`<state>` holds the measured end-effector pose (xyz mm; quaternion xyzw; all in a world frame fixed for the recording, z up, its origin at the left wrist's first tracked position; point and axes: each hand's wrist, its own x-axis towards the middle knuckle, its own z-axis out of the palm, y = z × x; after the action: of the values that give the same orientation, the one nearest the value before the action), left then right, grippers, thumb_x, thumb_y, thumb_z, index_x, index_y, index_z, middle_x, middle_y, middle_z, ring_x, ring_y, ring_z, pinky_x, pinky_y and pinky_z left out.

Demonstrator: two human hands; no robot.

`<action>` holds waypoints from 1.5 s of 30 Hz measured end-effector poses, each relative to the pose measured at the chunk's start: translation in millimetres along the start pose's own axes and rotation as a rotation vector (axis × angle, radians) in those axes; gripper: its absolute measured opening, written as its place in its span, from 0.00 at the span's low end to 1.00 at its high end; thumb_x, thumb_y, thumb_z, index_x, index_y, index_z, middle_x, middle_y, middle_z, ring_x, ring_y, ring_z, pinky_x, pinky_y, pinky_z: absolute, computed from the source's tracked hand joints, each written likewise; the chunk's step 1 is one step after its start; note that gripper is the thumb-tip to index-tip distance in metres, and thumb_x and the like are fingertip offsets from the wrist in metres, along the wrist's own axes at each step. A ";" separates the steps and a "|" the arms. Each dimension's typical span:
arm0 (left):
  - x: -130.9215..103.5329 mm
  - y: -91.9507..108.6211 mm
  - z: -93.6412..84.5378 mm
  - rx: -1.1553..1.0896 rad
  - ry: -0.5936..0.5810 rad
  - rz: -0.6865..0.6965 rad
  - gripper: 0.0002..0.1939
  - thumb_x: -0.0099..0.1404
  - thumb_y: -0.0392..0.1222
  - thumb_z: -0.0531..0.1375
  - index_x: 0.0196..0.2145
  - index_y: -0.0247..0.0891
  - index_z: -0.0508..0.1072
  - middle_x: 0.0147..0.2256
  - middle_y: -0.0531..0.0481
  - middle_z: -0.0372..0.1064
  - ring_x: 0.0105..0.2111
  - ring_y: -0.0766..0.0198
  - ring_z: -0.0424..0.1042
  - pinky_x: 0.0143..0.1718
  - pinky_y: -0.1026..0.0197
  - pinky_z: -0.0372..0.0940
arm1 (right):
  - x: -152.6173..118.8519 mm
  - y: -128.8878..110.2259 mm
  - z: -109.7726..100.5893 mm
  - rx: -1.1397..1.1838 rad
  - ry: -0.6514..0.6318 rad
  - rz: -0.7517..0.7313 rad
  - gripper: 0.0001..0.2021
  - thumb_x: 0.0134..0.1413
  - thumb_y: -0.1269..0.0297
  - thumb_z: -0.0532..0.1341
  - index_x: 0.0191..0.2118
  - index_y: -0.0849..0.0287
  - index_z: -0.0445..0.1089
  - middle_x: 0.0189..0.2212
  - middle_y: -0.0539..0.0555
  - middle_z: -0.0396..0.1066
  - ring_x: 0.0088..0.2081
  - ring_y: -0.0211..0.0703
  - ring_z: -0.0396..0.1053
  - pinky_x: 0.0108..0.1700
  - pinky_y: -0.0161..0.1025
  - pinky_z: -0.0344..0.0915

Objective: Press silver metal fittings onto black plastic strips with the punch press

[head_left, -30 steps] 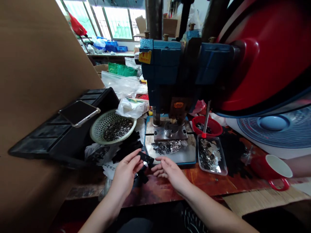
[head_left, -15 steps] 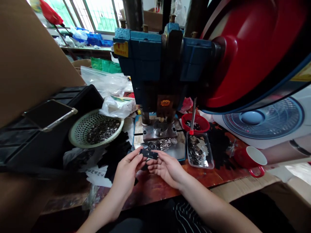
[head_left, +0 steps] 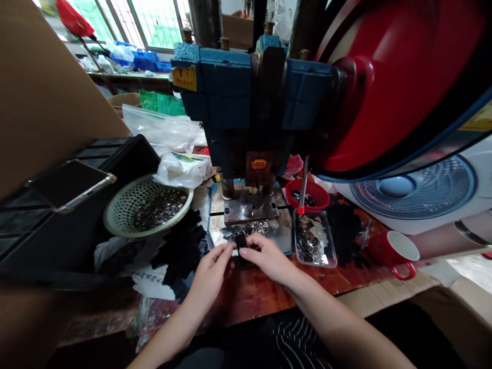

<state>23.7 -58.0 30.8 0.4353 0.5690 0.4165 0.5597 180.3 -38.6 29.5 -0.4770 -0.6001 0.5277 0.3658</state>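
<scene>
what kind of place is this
Probably a small workshop for pressing or assembling metal parts: a heavy blue press stands on the workbench, with a basket of small parts and a clear tray of metal pieces beside it.

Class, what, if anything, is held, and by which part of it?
The right hand holds a small black piece by its right side. Whether the left hand also grips it cannot be told.

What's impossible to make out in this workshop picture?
All in the head view:
Black piece: full shape, partly covered by the right hand.
Red wheel: top, cut off by the upper edge.
Yellow label: wording, too small.
Metal bits in the basket: individual shapes, small and blurred.
</scene>
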 end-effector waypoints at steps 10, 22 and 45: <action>19.7 13.4 3.7 0.084 -0.046 0.138 0.22 0.55 0.47 0.59 0.47 0.37 0.71 0.35 0.49 0.69 0.29 0.64 0.68 0.35 0.60 0.64 | 0.6 -1.9 -1.3 0.503 -0.108 0.189 0.14 0.43 0.60 0.64 0.34 0.58 0.61 0.22 0.46 0.69 0.28 0.37 0.69 0.36 0.38 0.64; 93.7 29.1 28.2 0.437 0.148 0.481 0.11 0.58 0.47 0.57 0.36 0.38 0.70 0.30 0.52 0.69 0.30 0.62 0.69 0.35 0.60 0.62 | 66.6 7.7 -49.0 -0.365 0.422 -0.256 0.07 0.51 0.66 0.59 0.37 0.56 0.72 0.35 0.52 0.71 0.39 0.43 0.66 0.46 0.41 0.61; 148.7 34.7 26.4 0.502 0.118 0.452 0.18 0.56 0.39 0.57 0.45 0.34 0.70 0.43 0.44 0.71 0.43 0.56 0.69 0.48 0.54 0.63 | 119.5 26.4 -56.8 -0.380 0.444 -0.247 0.11 0.47 0.71 0.59 0.40 0.60 0.69 0.39 0.55 0.69 0.44 0.45 0.66 0.49 0.41 0.61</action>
<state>52.0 94.1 22.6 0.6496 0.5745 0.4012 0.2947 205.7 91.8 5.8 -0.5641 -0.6468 0.2405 0.4534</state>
